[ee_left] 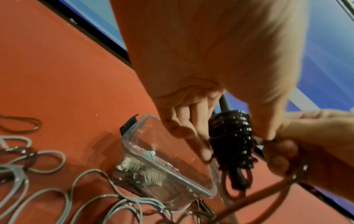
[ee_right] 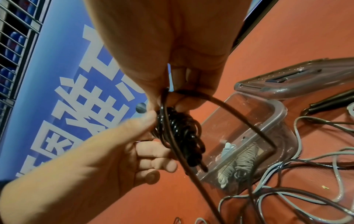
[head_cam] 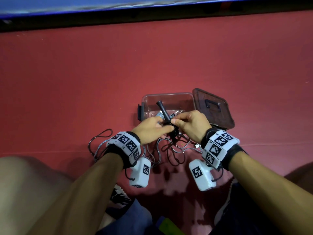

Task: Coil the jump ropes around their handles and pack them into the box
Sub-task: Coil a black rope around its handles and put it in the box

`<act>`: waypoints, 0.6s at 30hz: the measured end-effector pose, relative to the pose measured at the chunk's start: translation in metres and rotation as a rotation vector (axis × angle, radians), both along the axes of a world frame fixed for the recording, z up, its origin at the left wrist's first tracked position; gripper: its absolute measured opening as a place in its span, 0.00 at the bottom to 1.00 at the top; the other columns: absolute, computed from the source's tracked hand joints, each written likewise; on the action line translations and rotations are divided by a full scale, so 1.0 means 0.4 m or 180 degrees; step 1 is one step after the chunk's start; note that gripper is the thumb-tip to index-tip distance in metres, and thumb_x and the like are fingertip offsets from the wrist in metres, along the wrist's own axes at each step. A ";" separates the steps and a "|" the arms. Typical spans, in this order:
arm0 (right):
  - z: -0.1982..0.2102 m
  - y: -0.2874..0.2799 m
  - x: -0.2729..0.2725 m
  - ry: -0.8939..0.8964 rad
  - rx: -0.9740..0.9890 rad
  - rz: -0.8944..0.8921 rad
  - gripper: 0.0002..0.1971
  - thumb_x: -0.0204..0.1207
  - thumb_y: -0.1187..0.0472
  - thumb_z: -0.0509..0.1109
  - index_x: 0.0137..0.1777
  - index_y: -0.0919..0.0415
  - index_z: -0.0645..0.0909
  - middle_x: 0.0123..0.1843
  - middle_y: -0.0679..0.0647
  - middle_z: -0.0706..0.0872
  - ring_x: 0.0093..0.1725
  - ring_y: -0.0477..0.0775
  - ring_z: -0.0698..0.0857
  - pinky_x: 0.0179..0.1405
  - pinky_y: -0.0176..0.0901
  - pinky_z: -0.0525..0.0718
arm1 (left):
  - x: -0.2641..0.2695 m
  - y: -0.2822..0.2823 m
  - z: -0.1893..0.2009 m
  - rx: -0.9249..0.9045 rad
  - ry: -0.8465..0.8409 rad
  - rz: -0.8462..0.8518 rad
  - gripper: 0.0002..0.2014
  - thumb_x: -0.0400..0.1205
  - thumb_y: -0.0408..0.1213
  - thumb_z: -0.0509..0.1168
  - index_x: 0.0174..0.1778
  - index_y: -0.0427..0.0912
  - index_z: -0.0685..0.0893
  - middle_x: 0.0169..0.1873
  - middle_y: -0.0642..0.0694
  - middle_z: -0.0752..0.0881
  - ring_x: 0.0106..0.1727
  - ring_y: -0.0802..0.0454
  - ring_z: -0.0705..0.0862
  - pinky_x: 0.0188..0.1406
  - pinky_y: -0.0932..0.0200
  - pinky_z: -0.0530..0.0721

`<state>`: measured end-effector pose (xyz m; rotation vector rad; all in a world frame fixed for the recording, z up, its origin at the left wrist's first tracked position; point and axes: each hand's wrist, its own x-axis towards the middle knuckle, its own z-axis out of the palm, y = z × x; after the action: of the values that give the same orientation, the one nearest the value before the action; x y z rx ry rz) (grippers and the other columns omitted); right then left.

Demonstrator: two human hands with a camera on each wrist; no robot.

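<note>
Above the open clear box [head_cam: 169, 97] on the red floor [head_cam: 152, 65], the left hand [head_cam: 149, 131] grips the black handle [head_cam: 163, 111] while the right hand [head_cam: 191, 124] pinches springy, slick black rope [ee_right: 220, 104]; best held at the coils [ee_left: 231, 133].

Red floor with a box, a lid and loose ropes

The red floor [head_cam: 152, 65] fills most of the head view, edged by a blue board [head_cam: 118, 4] along the top. At lower centre a clear box [head_cam: 169, 99] stands on it, its brown-tinted lid [head_cam: 215, 107] just to the right, one edge seeming to rest on the box. Below the box, grey ropes [head_cam: 186, 147] and dark ropes [head_cam: 100, 134] lie tangled in loose loops.
</note>
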<state>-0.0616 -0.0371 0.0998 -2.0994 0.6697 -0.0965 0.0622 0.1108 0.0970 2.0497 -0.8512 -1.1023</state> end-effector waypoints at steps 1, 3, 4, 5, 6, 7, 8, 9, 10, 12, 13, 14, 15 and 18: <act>0.001 0.002 0.000 -0.0035 0.0056 -0.0020 0.05 0.78 0.50 0.76 0.44 0.46 0.92 0.25 0.37 0.85 0.30 0.36 0.82 0.41 0.37 0.78 | 0.001 0.002 -0.008 -0.0085 -0.0132 -0.0005 0.16 0.77 0.58 0.73 0.52 0.53 0.83 0.35 0.46 0.91 0.35 0.56 0.88 0.39 0.55 0.81; 0.001 0.006 0.001 -0.0143 0.0250 -0.0053 0.03 0.76 0.51 0.78 0.42 0.45 0.92 0.27 0.36 0.87 0.30 0.35 0.83 0.41 0.37 0.81 | 0.003 0.006 -0.022 -0.0259 -0.0350 0.0107 0.20 0.72 0.61 0.77 0.52 0.56 0.82 0.33 0.54 0.89 0.34 0.61 0.86 0.40 0.55 0.83; 0.000 0.009 0.002 -0.0220 0.0362 -0.0069 0.03 0.74 0.51 0.79 0.40 0.45 0.91 0.29 0.38 0.89 0.32 0.38 0.86 0.43 0.40 0.84 | 0.003 0.008 -0.026 -0.0334 -0.0336 0.0183 0.24 0.68 0.64 0.78 0.55 0.58 0.82 0.39 0.56 0.91 0.41 0.62 0.89 0.48 0.52 0.87; -0.002 0.013 0.005 -0.0277 0.0434 -0.0083 0.03 0.73 0.51 0.80 0.39 0.46 0.91 0.31 0.42 0.91 0.35 0.43 0.89 0.45 0.43 0.87 | 0.004 0.008 -0.031 -0.0350 -0.0347 0.0230 0.28 0.64 0.66 0.78 0.56 0.58 0.82 0.44 0.57 0.92 0.48 0.60 0.91 0.54 0.49 0.88; -0.002 0.016 0.007 -0.0310 0.0467 -0.0093 0.03 0.72 0.51 0.81 0.38 0.47 0.91 0.32 0.44 0.91 0.36 0.46 0.90 0.46 0.45 0.88 | 0.004 0.008 -0.028 -0.0332 -0.0421 0.0241 0.30 0.62 0.67 0.78 0.56 0.58 0.82 0.46 0.57 0.93 0.51 0.58 0.91 0.57 0.46 0.88; -0.002 0.018 0.009 -0.0313 0.0472 -0.0098 0.05 0.73 0.52 0.81 0.37 0.48 0.90 0.32 0.46 0.91 0.35 0.46 0.90 0.44 0.43 0.88 | 0.005 0.009 -0.028 -0.0317 -0.0526 0.0246 0.30 0.61 0.67 0.78 0.55 0.58 0.83 0.47 0.57 0.93 0.51 0.58 0.91 0.57 0.46 0.88; 0.000 0.020 0.010 -0.0311 0.0464 -0.0100 0.06 0.73 0.53 0.81 0.36 0.49 0.89 0.31 0.46 0.91 0.33 0.44 0.89 0.40 0.39 0.86 | 0.004 0.011 -0.024 -0.0316 -0.0605 0.0244 0.29 0.61 0.66 0.78 0.54 0.57 0.83 0.46 0.57 0.92 0.50 0.58 0.91 0.56 0.46 0.89; 0.002 0.021 0.009 -0.0309 0.0449 -0.0098 0.07 0.73 0.53 0.81 0.35 0.50 0.89 0.30 0.45 0.90 0.31 0.41 0.87 0.37 0.34 0.82 | 0.003 0.012 -0.018 -0.0343 -0.0646 0.0230 0.27 0.63 0.64 0.79 0.53 0.57 0.83 0.45 0.56 0.93 0.49 0.58 0.91 0.56 0.46 0.89; 0.006 0.022 0.008 -0.0308 0.0425 -0.0097 0.08 0.73 0.53 0.81 0.35 0.50 0.88 0.29 0.45 0.90 0.29 0.38 0.85 0.34 0.29 0.79 | 0.002 0.014 -0.013 -0.0390 -0.0622 0.0205 0.24 0.66 0.60 0.80 0.54 0.57 0.84 0.45 0.56 0.93 0.48 0.58 0.91 0.55 0.47 0.89; 0.005 0.018 0.005 -0.0311 0.0373 -0.0149 0.09 0.73 0.52 0.81 0.35 0.52 0.87 0.30 0.46 0.90 0.29 0.37 0.84 0.32 0.28 0.78 | 0.001 0.017 -0.003 -0.0520 -0.0412 0.0172 0.19 0.72 0.48 0.81 0.57 0.54 0.86 0.45 0.54 0.93 0.44 0.60 0.91 0.53 0.55 0.89; 0.005 0.015 0.004 -0.0308 0.0336 -0.0189 0.10 0.72 0.50 0.81 0.36 0.53 0.86 0.31 0.47 0.90 0.30 0.39 0.85 0.34 0.32 0.79 | 0.002 0.017 0.003 -0.0570 -0.0279 0.0169 0.18 0.75 0.43 0.80 0.59 0.51 0.86 0.44 0.54 0.93 0.40 0.62 0.90 0.49 0.59 0.87; 0.003 0.011 0.005 -0.0290 0.0299 -0.0207 0.11 0.73 0.49 0.80 0.36 0.53 0.85 0.33 0.48 0.90 0.32 0.42 0.85 0.36 0.37 0.82 | 0.001 0.017 0.009 -0.0596 -0.0167 0.0187 0.17 0.76 0.41 0.79 0.60 0.48 0.86 0.43 0.53 0.92 0.36 0.62 0.87 0.45 0.61 0.85; 0.000 0.007 0.006 -0.0276 0.0299 -0.0184 0.11 0.74 0.49 0.79 0.37 0.53 0.84 0.33 0.49 0.89 0.33 0.45 0.84 0.39 0.43 0.83 | 0.001 0.016 0.011 -0.0620 -0.0074 0.0233 0.18 0.76 0.42 0.79 0.60 0.47 0.86 0.42 0.51 0.91 0.35 0.60 0.86 0.44 0.58 0.86; 0.007 -0.003 0.008 -0.0341 0.0497 -0.0023 0.09 0.79 0.57 0.73 0.37 0.49 0.81 0.32 0.48 0.86 0.32 0.47 0.83 0.44 0.53 0.84 | -0.004 0.010 0.025 -0.0628 0.0086 0.0325 0.22 0.71 0.48 0.75 0.62 0.52 0.85 0.48 0.48 0.93 0.47 0.49 0.90 0.58 0.47 0.88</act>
<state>-0.0584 -0.0381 0.1025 -1.9279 0.6012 -0.1547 0.0607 0.1149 0.1071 1.8894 -0.7994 -0.9494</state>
